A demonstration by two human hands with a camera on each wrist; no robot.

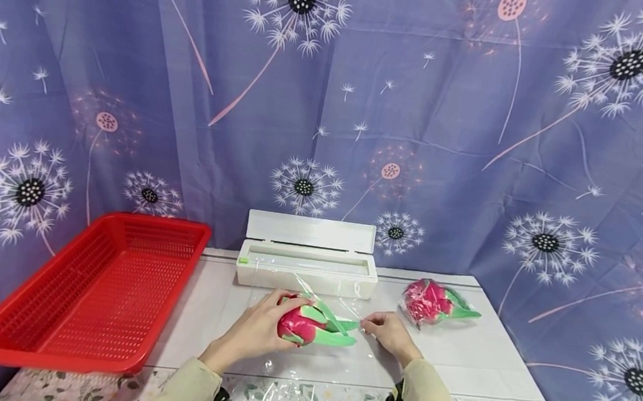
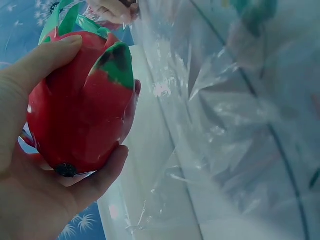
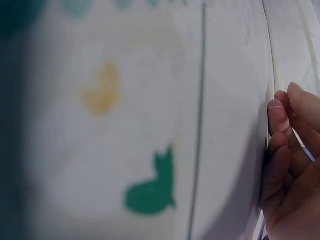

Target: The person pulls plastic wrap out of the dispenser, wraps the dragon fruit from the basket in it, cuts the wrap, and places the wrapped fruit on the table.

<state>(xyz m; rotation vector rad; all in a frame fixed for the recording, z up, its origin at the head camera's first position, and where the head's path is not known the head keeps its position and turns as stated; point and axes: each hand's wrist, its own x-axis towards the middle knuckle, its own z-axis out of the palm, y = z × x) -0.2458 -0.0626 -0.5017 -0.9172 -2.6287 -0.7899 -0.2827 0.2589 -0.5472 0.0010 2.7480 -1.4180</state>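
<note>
The red-skinned toy dragon fruit with green plastic leaf tips (image 1: 309,326) lies on its side near the middle of the white-covered table (image 1: 486,361), its long axis running left to right: the rounded base faces left into the palm, the green tips point right. The left hand (image 1: 255,333) cups that base, thumb over the top and fingers curled under it, as the left wrist view shows clearly (image 2: 82,120). A sheet of clear cling film (image 1: 346,306) runs from the white plastic film dispenser box (image 1: 307,265) at the far side, over the fruit and down towards the near edge. The right hand (image 1: 387,334) lies just right of the green tips with its fingers curled and pinching the film's edge. Both forearms come in from the near edge, sleeves low over the table.

Open table lies to the right of the hands. A second dragon fruit already wrapped in film (image 1: 436,302) sits further right and farther back. A red perforated plastic basket (image 1: 98,289) overhangs the table's left edge.
</note>
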